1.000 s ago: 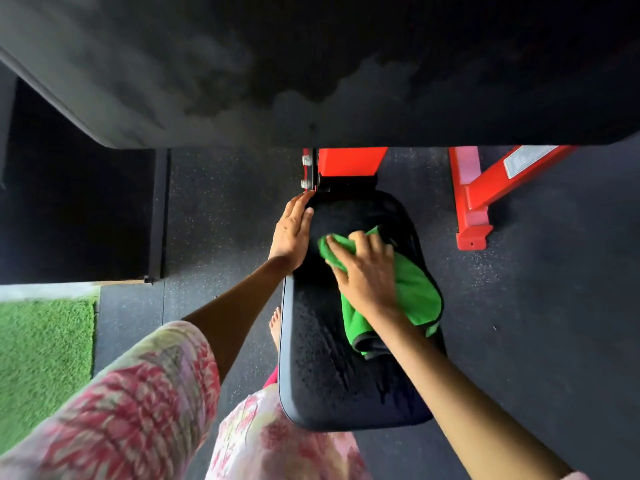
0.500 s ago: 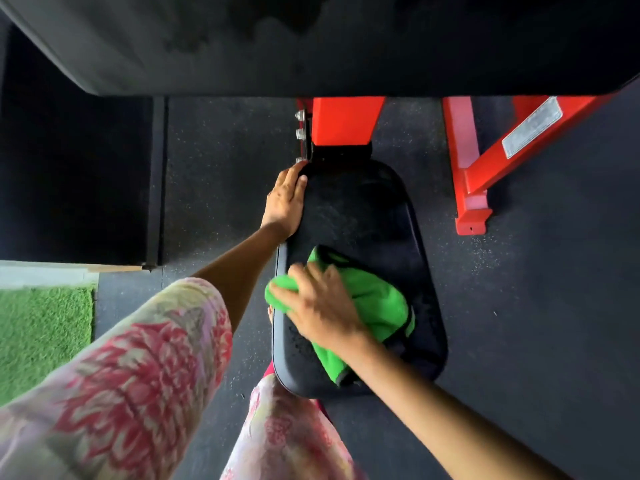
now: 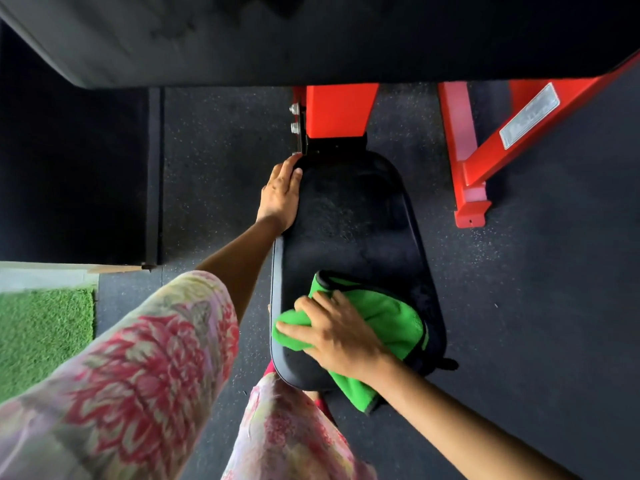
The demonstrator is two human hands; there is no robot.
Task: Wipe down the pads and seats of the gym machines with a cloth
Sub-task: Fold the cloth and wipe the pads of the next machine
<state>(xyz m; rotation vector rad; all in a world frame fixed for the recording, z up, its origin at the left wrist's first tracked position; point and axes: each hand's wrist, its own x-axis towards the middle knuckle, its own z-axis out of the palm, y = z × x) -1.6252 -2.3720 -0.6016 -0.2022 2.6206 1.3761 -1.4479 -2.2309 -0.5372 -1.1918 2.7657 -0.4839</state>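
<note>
While a person leans over a gym machine, the right hand point(image 3: 337, 336) presses a green cloth point(image 3: 388, 320) onto the near end of the black seat point(image 3: 349, 216), fingers lightly curled into the bunched fabric, w/ the thumb toward the seat's left edge. One flap of cloth hangs off the near edge, by the near right corner. Farther up, the left hand point(image 3: 281, 195) rests along the seat's far left edge, fingers straight and together, gripping nothing, apparently steadying the seat. Beyond it, bolts point(image 3: 295, 126) and the red frame point(image 3: 337, 110) carry the seat; a red foot point(image 3: 469, 202) stands apart to the right. At the far side a large dark pad point(image 3: 311, 39) spans the view. Judged progress: seat wipe looks nearly finished at the near end; whether the big pad is done can't be told, and other machines presumably remain.
</note>
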